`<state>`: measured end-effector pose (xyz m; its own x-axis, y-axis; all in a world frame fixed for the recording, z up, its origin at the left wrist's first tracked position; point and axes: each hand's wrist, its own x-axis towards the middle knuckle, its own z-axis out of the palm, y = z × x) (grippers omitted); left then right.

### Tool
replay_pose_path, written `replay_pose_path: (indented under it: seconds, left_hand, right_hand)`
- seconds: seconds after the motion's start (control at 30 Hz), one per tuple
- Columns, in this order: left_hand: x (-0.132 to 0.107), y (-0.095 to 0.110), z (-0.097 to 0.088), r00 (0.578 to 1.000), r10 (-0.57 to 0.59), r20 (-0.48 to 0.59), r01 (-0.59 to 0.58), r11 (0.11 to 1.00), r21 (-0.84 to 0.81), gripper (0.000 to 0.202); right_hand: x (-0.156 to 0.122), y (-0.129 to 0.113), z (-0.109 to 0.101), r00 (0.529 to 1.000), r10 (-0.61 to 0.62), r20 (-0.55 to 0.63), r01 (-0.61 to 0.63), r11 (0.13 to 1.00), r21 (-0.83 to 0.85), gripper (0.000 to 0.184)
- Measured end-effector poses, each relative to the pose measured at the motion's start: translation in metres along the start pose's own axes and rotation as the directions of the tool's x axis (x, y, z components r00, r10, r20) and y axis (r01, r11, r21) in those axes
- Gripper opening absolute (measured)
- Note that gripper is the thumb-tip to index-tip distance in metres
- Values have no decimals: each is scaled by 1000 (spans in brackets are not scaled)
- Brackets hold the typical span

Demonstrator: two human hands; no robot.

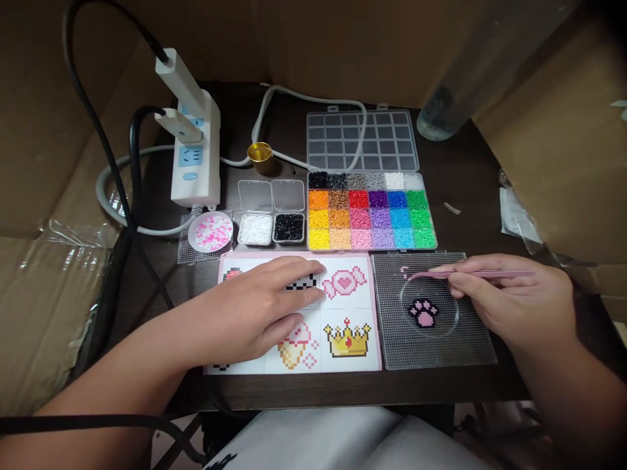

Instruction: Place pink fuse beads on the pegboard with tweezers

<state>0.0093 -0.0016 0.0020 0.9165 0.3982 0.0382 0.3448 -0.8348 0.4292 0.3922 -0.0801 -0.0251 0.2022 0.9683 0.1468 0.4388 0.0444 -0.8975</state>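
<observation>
My left hand (274, 300) lies with fingers spread on a pattern sheet (350, 362), covering part of its pictures. A pink candy picture (345, 282) is by its fingertips, and a yellow crown picture (347, 338) shows below that. In my right hand (509, 294) is a pair of pink tweezers (490, 275), gripped near the middle. Their curved tip is over a clear pegboard (470, 346), close to a few pink beads (404, 271) set near its top edge. A black and pink bead paw (424, 313) sits lower on the board.
A sorted bead box (372, 212) with its clear lid (362, 140) open stands behind the board. Two small boxes hold white beads (256, 228) and black beads (289, 228). A dish (210, 232) of pink and white beads, a gold cup (260, 156) and a power strip (196, 170) are leftward.
</observation>
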Motion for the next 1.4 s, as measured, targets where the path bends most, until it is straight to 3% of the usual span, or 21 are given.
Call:
replay_pose_path:
  seconds: [0.8,1.07,1.4]
  left_hand:
    - [-1,-1,0,1000,-20,4,20,999,-36,38]
    - [-4,-2,2,1000,-21,-11,20,1000,-16,40]
    - [-3,-5,2,999,-24,-23,25,1000,6,42]
  right_hand:
    - [-1,-4,-1,998,65,-14,-66,996,-62,20]
    - [1,-2,1,999,51,-12,-51,998,49,15]
    - [9,-15,6,999,46,-21,-46,998,42,18]
